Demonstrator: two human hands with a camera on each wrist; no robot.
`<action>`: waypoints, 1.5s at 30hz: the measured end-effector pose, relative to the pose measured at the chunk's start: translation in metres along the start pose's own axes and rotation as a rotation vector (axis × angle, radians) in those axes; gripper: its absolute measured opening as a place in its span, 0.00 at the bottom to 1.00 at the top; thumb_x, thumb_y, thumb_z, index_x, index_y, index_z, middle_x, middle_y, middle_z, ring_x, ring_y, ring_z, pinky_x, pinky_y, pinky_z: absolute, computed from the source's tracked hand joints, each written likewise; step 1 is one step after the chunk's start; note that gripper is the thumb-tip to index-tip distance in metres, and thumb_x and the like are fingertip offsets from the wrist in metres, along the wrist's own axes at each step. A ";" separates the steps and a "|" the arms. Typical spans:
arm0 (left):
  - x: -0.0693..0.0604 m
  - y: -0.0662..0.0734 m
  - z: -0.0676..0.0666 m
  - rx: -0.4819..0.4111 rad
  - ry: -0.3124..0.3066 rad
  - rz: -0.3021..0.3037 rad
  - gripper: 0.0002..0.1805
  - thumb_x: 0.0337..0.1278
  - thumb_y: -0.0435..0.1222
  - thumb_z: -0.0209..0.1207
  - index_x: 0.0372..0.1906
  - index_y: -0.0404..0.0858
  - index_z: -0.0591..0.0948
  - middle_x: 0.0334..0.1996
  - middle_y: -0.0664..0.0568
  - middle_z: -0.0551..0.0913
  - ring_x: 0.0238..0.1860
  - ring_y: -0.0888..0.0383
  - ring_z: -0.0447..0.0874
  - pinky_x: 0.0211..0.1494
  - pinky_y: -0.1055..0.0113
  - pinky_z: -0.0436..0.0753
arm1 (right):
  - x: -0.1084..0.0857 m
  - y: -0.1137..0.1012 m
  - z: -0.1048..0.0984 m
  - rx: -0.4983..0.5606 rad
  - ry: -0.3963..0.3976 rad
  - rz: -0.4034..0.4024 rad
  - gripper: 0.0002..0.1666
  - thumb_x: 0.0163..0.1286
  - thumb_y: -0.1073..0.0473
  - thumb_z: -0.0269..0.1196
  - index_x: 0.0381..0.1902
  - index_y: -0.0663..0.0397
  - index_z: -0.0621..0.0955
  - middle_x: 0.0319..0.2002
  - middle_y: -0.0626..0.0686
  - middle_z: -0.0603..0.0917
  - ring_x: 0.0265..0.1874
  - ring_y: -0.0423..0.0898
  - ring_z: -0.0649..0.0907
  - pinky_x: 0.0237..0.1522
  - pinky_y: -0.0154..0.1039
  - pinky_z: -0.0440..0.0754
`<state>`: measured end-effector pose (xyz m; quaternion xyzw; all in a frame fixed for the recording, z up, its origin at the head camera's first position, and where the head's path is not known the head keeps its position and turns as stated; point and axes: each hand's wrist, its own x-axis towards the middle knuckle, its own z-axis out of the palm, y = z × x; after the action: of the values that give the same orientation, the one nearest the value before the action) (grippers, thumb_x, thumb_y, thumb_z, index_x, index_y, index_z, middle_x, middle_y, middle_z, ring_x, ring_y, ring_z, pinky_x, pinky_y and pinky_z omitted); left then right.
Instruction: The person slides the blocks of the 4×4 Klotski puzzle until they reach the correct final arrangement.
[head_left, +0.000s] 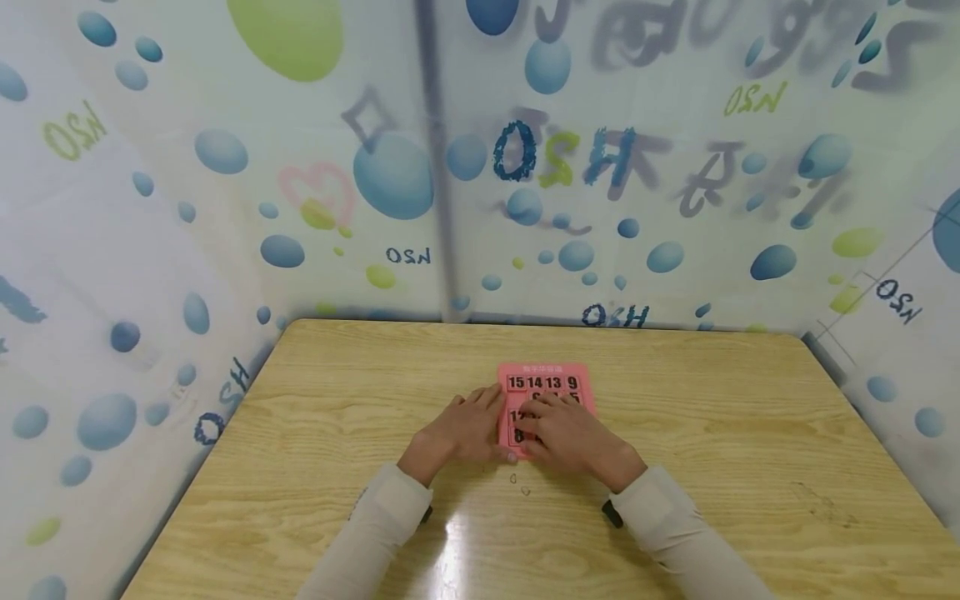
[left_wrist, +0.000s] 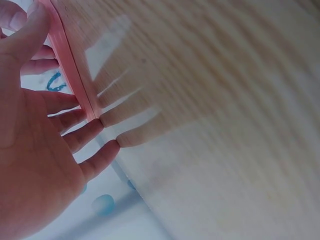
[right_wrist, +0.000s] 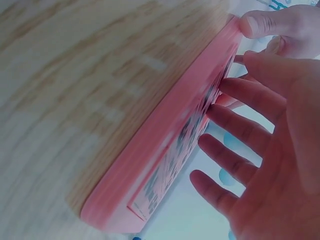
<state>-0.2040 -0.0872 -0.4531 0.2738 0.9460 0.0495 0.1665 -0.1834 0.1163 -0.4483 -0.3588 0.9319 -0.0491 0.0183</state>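
A pink number slide puzzle (head_left: 543, 371) lies flat on the wooden table, its top row reading 15, 14, 13, 9. My left hand (head_left: 468, 427) rests along its left side, with the thumb at the near left corner. In the left wrist view, the fingers of that hand (left_wrist: 50, 145) are spread and fairly straight beside the pink edge (left_wrist: 70, 55). Over the lower tiles lies my right hand (head_left: 566, 433), covering several numbers. The right wrist view shows its fingers (right_wrist: 240, 127) extended, with some fingertips touching the tiled face (right_wrist: 175, 160).
The light wooden table (head_left: 712, 417) spreads around the puzzle, with small marks (head_left: 519, 484) just in front of it. Patterned curtain walls (head_left: 337, 275) stand along the table's back and sides. Pale sleeves (head_left: 667, 517) cover both forearms, with dark wrist-worn pieces under them.
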 end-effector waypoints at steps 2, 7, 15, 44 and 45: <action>0.000 0.000 0.000 0.000 -0.001 0.000 0.58 0.56 0.68 0.55 0.80 0.39 0.47 0.80 0.46 0.46 0.79 0.48 0.48 0.75 0.43 0.59 | 0.001 0.002 -0.001 0.007 0.003 0.016 0.22 0.75 0.47 0.56 0.60 0.46 0.82 0.63 0.51 0.79 0.66 0.55 0.73 0.68 0.60 0.69; -0.002 0.000 0.000 0.002 0.002 0.004 0.58 0.56 0.68 0.56 0.80 0.39 0.48 0.80 0.47 0.46 0.79 0.48 0.48 0.75 0.43 0.60 | 0.008 0.010 -0.001 0.000 0.005 0.103 0.27 0.77 0.45 0.53 0.68 0.48 0.75 0.69 0.53 0.73 0.70 0.56 0.70 0.70 0.61 0.65; -0.002 0.000 0.000 0.000 0.000 0.003 0.58 0.57 0.68 0.55 0.80 0.39 0.47 0.80 0.48 0.45 0.79 0.49 0.47 0.75 0.43 0.59 | 0.022 0.017 0.001 0.019 -0.030 0.131 0.33 0.77 0.43 0.52 0.75 0.45 0.67 0.74 0.52 0.66 0.73 0.56 0.64 0.71 0.62 0.63; -0.001 0.000 0.000 0.002 -0.002 -0.004 0.58 0.57 0.69 0.55 0.80 0.40 0.47 0.80 0.48 0.45 0.79 0.50 0.47 0.75 0.42 0.60 | 0.026 0.013 0.001 -0.013 -0.067 0.135 0.29 0.78 0.43 0.50 0.72 0.46 0.72 0.73 0.52 0.69 0.72 0.55 0.67 0.72 0.60 0.62; 0.000 0.000 0.000 0.003 -0.001 -0.003 0.58 0.56 0.69 0.55 0.80 0.40 0.47 0.80 0.48 0.45 0.79 0.50 0.47 0.75 0.42 0.60 | 0.025 0.012 0.001 -0.014 -0.065 0.133 0.29 0.78 0.43 0.50 0.72 0.45 0.72 0.73 0.52 0.69 0.72 0.55 0.67 0.72 0.60 0.62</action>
<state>-0.2039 -0.0877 -0.4529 0.2725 0.9464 0.0479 0.1669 -0.2101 0.1084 -0.4501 -0.2976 0.9530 -0.0295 0.0492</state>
